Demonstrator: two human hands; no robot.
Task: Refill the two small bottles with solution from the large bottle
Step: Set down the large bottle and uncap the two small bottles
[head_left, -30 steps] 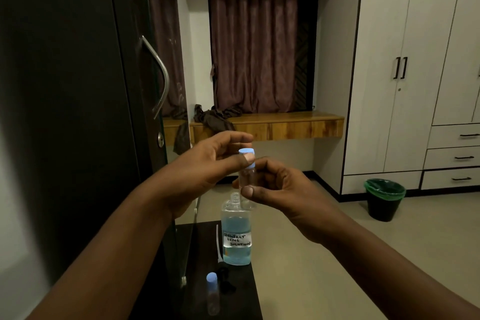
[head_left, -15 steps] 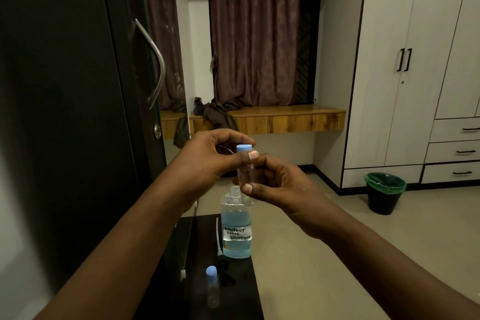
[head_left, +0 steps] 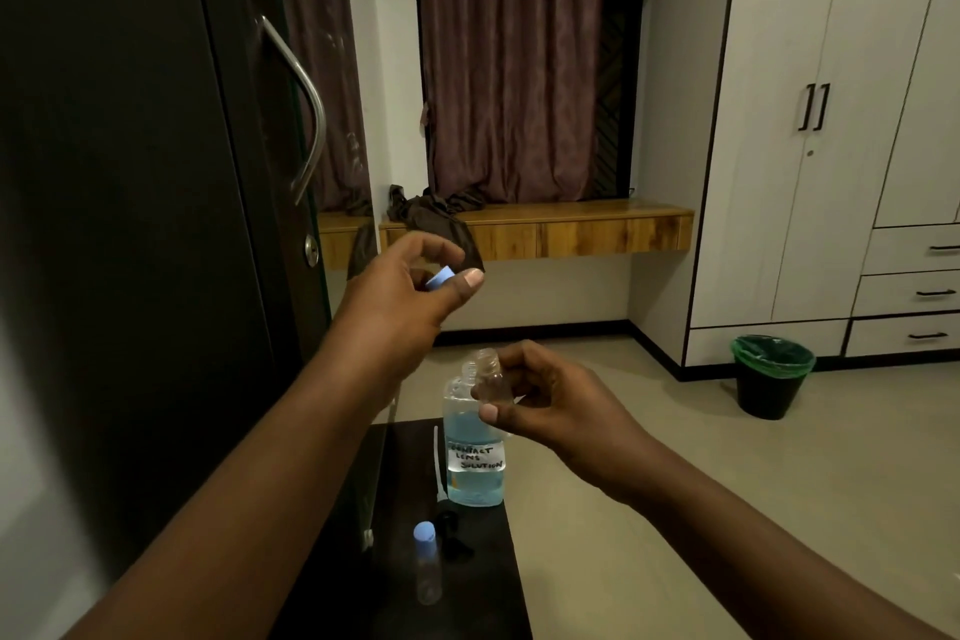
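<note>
My right hand (head_left: 545, 400) grips a small clear bottle (head_left: 488, 374) with its mouth uncovered, held in front of the large bottle's neck. My left hand (head_left: 410, 286) is raised up and to the left, pinching the small blue cap (head_left: 439, 277) between thumb and fingers. The large clear bottle (head_left: 475, 457), uncapped, with pale blue solution and a handwritten white label, stands on the dark table (head_left: 467, 598). A second small bottle (head_left: 427, 569) with a blue cap stands nearer me on the same table.
A thin white dropper-like stick (head_left: 439, 463) and a small black cap (head_left: 449, 520) lie beside the large bottle. A dark wardrobe door (head_left: 130, 224) with a metal handle stands close on the left. A black bin with a green liner (head_left: 771, 374) sits on the floor at right.
The blue cap has come off the small bottle: my left hand lifted it up and leftward. My right hand lowered the uncapped bottle toward the large bottle.
</note>
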